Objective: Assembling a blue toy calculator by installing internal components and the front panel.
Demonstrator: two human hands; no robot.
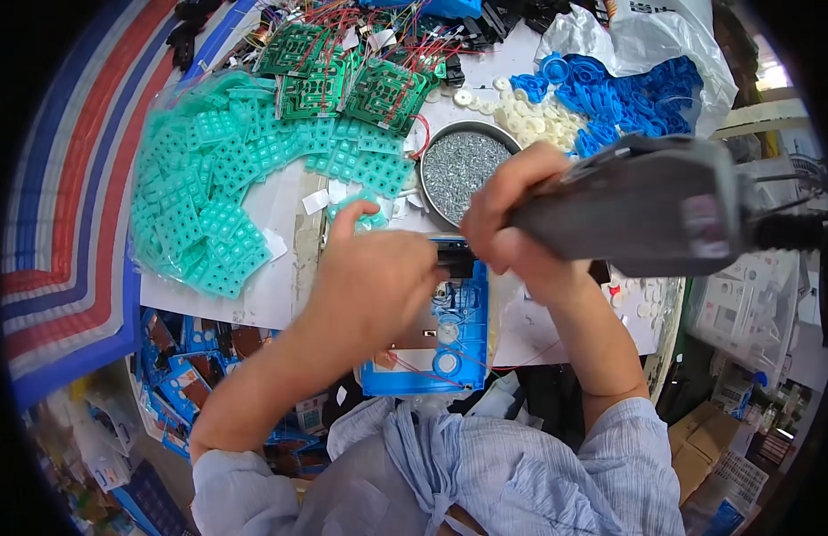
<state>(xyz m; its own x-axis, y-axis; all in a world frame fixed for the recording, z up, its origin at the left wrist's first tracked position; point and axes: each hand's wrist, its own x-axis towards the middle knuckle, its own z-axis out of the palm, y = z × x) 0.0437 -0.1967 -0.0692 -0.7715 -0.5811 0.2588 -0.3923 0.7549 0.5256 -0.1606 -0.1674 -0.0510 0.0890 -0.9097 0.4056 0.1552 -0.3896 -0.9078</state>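
A dark grey electric screwdriver lies across my right hand, which is closed around its front end; its tip is hidden. In front of me lies an open blue plastic casing with thin red wires, a brown board and round fittings inside. My left hand leans over the casing's upper left part, one finger raised and the others curled down beside a black part. What those fingers pinch is hidden. Just beyond both hands stands a round metal bowl full of small screws.
Green rubber keypads pile up at the left, with green circuit boards and wires behind. White discs and blue plastic parts lie at the back right. Several blue casings sit below the table's left edge.
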